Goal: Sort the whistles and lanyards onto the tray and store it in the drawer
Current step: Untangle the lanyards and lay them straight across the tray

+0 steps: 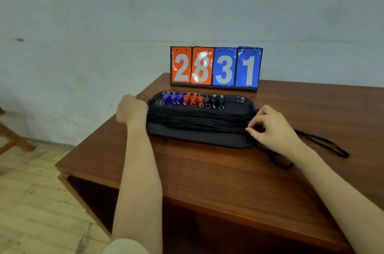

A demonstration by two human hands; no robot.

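Observation:
A black oval tray (199,136) lies on the wooden desk. Along its far side stand rows of blue whistles (173,98), red whistles (193,98) and black whistles (215,101), each with a small metal ring. Black lanyards (197,118) lie stretched lengthwise across the tray's middle. My left hand (131,110) grips the lanyards' left ends at the tray's left end. My right hand (274,129) pinches the lanyard bundle at the tray's right end. Loose lanyard loops (324,143) trail off the tray to the right, behind my right wrist.
A flip scoreboard (216,67) reading 28 and 31 stands behind the tray against the wall. The wooden desk (207,170) has an open space under its front left edge. A wooden chair (12,139) shows at the far left on the floor.

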